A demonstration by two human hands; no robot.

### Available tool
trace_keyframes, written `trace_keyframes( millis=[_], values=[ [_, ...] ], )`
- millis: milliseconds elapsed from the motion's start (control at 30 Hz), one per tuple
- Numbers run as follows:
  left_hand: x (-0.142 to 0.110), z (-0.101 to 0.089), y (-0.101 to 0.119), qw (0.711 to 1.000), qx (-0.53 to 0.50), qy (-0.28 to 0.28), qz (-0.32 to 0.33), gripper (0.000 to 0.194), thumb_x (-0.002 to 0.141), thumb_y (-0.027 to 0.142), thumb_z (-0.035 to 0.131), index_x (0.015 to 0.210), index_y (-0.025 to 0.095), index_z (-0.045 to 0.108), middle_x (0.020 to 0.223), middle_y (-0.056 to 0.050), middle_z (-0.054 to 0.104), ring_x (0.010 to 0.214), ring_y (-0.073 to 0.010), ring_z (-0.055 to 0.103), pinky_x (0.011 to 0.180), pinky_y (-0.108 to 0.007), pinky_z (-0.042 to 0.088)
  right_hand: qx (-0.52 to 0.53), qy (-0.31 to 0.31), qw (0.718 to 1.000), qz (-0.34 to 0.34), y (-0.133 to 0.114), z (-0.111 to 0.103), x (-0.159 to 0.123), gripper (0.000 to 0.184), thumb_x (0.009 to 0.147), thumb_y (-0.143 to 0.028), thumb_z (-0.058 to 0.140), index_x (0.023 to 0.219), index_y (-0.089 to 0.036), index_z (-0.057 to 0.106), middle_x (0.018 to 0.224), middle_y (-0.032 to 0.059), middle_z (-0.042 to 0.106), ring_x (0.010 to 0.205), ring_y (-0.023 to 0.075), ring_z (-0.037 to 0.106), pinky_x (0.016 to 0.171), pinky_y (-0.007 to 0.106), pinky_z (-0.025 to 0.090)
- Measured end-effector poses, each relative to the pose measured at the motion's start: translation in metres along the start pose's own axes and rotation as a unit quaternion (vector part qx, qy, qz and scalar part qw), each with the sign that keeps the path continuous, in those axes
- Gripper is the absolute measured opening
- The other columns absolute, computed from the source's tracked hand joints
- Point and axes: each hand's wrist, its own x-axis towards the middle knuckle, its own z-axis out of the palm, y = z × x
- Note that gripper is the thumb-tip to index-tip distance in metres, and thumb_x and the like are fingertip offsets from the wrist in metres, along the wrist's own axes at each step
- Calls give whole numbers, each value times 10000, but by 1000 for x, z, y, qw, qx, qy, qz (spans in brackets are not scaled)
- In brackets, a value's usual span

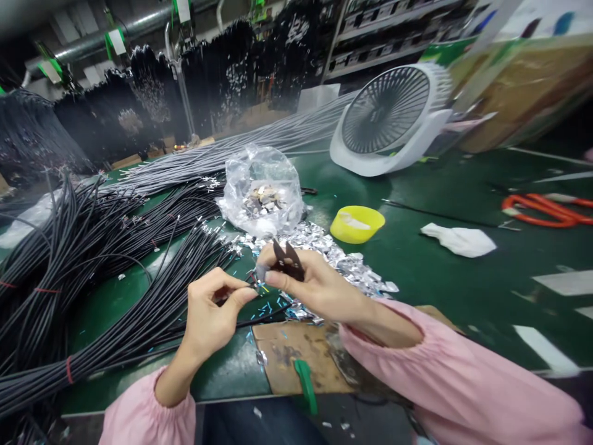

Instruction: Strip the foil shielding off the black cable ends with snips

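Between thumb and forefinger, my left hand pinches the end of a black cable; its thin coloured wires stick out to the right. Close beside it, my right hand is closed around a pair of dark snips, whose two pointed blades stand up and apart. The right thumb and forefinger meet near the wire ends; whether they grip a wire is hard to see. Beneath and behind the hands lie silver foil scraps and blue wire-cover bits.
Bundles of black cable fill the left, with grey cables behind. Scraps sit in a clear plastic bag. To the right are a yellow dish, a white fan, a white cloth and orange-handled scissors. Cardboard lies in front.
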Motion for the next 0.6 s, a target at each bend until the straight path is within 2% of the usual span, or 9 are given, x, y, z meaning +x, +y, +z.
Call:
trace_keyframes(
  millis=[67, 133, 267, 333, 433, 500, 600],
  values=[
    [0, 1, 1, 1000, 10, -22, -3, 213, 763, 287, 629, 596, 157, 655, 574, -2, 548, 550, -100, 458, 524, -224, 338, 49, -42, 998, 7, 3, -1, 1, 444, 831, -582, 448, 727, -157, 524, 644, 3, 504, 595, 106, 475, 547, 238, 408],
    [0, 2, 3, 998, -6, -49, -29, 287, 793, 332, 585, 582, 144, 637, 562, -5, 530, 525, -91, 434, 495, -217, 319, 50, -52, 997, -17, 4, 0, 1, 400, 857, -529, 446, 712, -162, 512, 641, 2, 503, 593, 105, 476, 543, 238, 405],
    [2, 3, 10, 987, -76, -90, -106, 461, 773, 509, 559, 501, 139, 512, 480, 29, 404, 445, -60, 323, 427, -204, 243, -91, 55, 991, -82, 3, 3, -1, 223, 892, -245, 435, 683, -175, 470, 626, -5, 477, 577, 99, 443, 528, 226, 372],
    [3, 2, 13, 983, -96, -99, -124, 513, 738, 577, 560, 480, 146, 458, 455, 45, 351, 426, -51, 284, 415, -204, 215, -149, 80, 979, -109, 3, 5, -2, 172, 866, -156, 445, 697, -172, 477, 619, -7, 478, 562, 95, 439, 518, 215, 367],
    [5, -1, 14, 981, -98, -108, -126, 540, 710, 617, 561, 471, 150, 430, 442, 49, 335, 412, -45, 271, 409, -206, 192, -206, 65, 962, -169, 4, 6, -4, 119, 818, -86, 463, 737, -159, 512, 630, 1, 511, 549, 93, 457, 501, 202, 370],
    [6, -3, 12, 982, -85, -111, -124, 536, 714, 601, 567, 464, 147, 433, 437, 46, 339, 412, -46, 277, 410, -207, 187, -240, 50, 948, -202, 5, 6, -6, 150, 785, -42, 441, 750, -152, 536, 638, 11, 528, 537, 96, 454, 476, 203, 350],
    [7, -7, 9, 982, -78, -117, -124, 512, 732, 564, 572, 467, 141, 456, 426, 52, 326, 405, -43, 263, 408, -208, 181, -241, 9, 948, -207, 4, 7, -9, 195, 759, -12, 418, 713, -154, 545, 603, 2, 497, 512, 93, 420, 452, 205, 320]
  ],
)
